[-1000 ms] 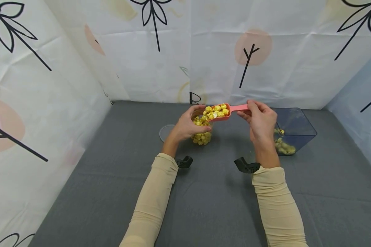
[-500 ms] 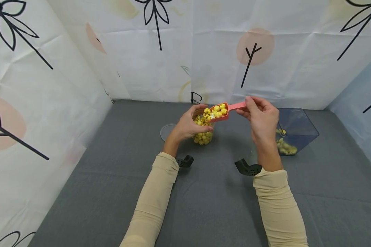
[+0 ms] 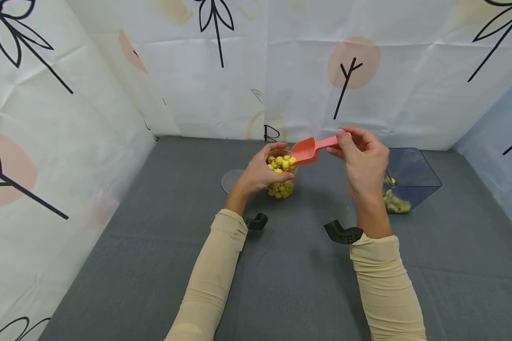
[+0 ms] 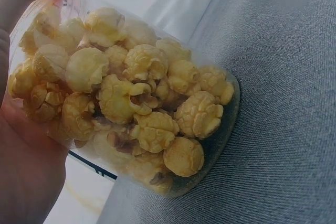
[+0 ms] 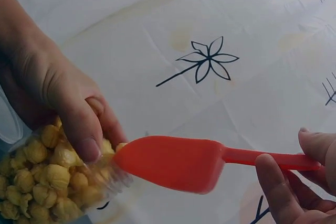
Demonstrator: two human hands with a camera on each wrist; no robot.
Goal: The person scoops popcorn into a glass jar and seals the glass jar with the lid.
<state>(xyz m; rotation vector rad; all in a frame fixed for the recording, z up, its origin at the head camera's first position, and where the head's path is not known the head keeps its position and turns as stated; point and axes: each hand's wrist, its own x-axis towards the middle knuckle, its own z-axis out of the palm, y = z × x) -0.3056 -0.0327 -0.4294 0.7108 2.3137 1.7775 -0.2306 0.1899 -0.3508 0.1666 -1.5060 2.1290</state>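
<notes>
My left hand (image 3: pixel 262 170) grips a clear jar (image 3: pixel 296 173) near its mouth, thumb on the near side and fingers round the far side. Yellow popcorn (image 4: pixel 142 87) fills the jar up to about the rim. In the left wrist view the jar's base is close to the grey cloth. By its handle end my right hand (image 3: pixel 364 158) pinches a red-pink scoop (image 3: pixel 306 150), tilted with its tip at the jar's mouth. No popcorn shows in the scoop's bowl. From the right wrist view, the scoop's underside (image 5: pixel 173 163) faces the camera, its tip against the popcorn at the rim.
A bluish see-through bin (image 3: pixel 414 182) with some popcorn at its bottom stands right of my right hand. Left of the jar, a clear round lid (image 3: pixel 230 182) lies on the grey tablecloth (image 3: pixel 290 284). Patterned white fabric walls (image 3: pixel 298 71) rise behind and at the sides.
The scoop has tipped up, its handle raised by my right hand, and the popcorn in it has gone into the jar. My left hand has stayed round the jar.
</notes>
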